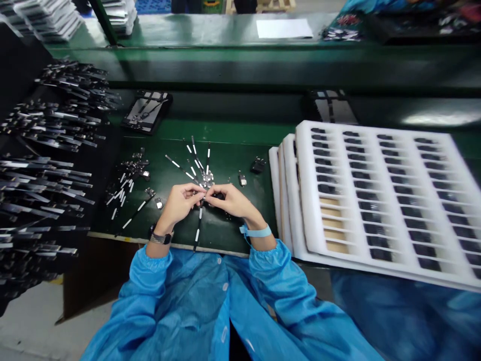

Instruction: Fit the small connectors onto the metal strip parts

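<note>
My left hand (184, 201) and my right hand (229, 199) meet over the green bench top, fingertips pinched together. Between them is the upper end of a thin black flex cable (199, 223) with white patches, its tail hanging toward me. The small part at their fingertips is mostly hidden. Just beyond, several similar strips fan out from a small cluster of metallic parts (208, 178). Left of my left hand lie a single strip (137, 213) and a small silvery piece (159, 203). A small module (242, 178) and a black block (257, 165) lie beyond my right hand.
White foam trays (308, 200) with slots of black parts are stacked at right. Bundles of strips (48, 175) fill a dark rack at left. A loose pile of strips (126, 183) lies nearby. Two black trays (148, 113) stand behind, below a raised green shelf (210, 32).
</note>
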Demonstrator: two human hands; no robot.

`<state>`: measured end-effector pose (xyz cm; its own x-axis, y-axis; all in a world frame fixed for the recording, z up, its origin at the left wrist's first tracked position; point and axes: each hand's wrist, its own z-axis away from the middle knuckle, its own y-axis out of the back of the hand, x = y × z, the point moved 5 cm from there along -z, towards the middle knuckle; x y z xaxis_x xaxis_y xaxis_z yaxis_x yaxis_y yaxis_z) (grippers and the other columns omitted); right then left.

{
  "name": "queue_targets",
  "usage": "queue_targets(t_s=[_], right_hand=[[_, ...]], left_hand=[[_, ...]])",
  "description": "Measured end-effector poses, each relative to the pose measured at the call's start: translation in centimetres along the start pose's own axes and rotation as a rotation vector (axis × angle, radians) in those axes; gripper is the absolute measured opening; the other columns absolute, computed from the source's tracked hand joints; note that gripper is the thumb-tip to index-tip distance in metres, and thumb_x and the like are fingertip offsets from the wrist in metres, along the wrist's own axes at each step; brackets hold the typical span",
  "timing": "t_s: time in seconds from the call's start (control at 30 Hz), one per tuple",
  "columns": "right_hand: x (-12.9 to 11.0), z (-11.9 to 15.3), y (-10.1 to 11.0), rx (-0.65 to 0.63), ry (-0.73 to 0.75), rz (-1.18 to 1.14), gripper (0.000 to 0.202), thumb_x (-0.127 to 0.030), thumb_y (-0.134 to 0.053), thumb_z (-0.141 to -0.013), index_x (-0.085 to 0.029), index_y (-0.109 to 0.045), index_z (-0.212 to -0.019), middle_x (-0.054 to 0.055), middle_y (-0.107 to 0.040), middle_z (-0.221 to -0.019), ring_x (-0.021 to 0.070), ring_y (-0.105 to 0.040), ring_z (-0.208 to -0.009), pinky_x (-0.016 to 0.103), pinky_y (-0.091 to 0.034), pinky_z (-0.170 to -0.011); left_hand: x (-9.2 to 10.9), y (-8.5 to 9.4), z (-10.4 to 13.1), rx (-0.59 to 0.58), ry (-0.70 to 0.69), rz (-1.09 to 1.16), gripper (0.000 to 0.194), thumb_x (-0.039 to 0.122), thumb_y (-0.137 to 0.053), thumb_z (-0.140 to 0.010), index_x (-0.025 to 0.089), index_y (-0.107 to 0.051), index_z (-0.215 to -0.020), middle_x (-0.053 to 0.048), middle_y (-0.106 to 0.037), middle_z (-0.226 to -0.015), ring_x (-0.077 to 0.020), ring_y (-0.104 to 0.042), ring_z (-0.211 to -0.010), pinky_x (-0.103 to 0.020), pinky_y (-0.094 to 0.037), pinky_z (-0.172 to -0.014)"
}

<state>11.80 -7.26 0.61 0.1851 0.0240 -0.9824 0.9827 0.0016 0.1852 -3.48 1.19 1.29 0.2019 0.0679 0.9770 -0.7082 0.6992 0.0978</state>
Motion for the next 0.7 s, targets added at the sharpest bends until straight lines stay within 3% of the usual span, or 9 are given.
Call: queue_targets(t_s=[0.27, 0.43, 0.7], right_hand=[[0.49, 0.10, -0.30, -0.012, -0.068, -0.034, 0.025, -0.041, -0.071, -0.095, -0.017, -0.075, -0.086, 0.001, -0.070, -0.073, 0.0160, -0.062, -0.071, 0.029, -0.048, -0.073], [0.23, 0.31, -0.54, -0.077, -0.138, -0.183, 0.030, -0.047, -0.076, -0.092, -0.018, -0.074, -0.089, 0.000, -0.069, -0.074, 0.0145, -0.060, -0.064, 0.027, -0.050, -0.064], [0.19, 0.31, -0.65, -0.096, -0.111, -0.242, 0.034, -0.051, -0.081, -0.089, -0.018, -0.074, -0.089, 0.001, -0.070, -0.077, 0.0145, -0.062, -0.065, 0.028, -0.052, -0.064]], left_hand=[[0.51, -0.15, 0.43, 0.046, 0.001, -0.039, 0.020, 0.031, -0.080, -0.079, 0.014, -0.082, -0.090, -0.003, -0.071, -0.063, -0.0141, -0.063, -0.057, -0.024, -0.046, -0.055], [0.09, -0.03, 0.45, -0.004, 0.048, 0.041, 0.027, 0.036, -0.086, -0.076, 0.013, -0.079, -0.089, -0.003, -0.070, -0.060, -0.0129, -0.061, -0.052, -0.023, -0.047, -0.051], [0.04, -0.03, 0.69, -0.031, 0.078, 0.069, 0.035, 0.043, -0.092, -0.074, 0.013, -0.076, -0.083, -0.004, -0.069, -0.058, -0.0128, -0.061, -0.049, -0.024, -0.050, -0.050]])
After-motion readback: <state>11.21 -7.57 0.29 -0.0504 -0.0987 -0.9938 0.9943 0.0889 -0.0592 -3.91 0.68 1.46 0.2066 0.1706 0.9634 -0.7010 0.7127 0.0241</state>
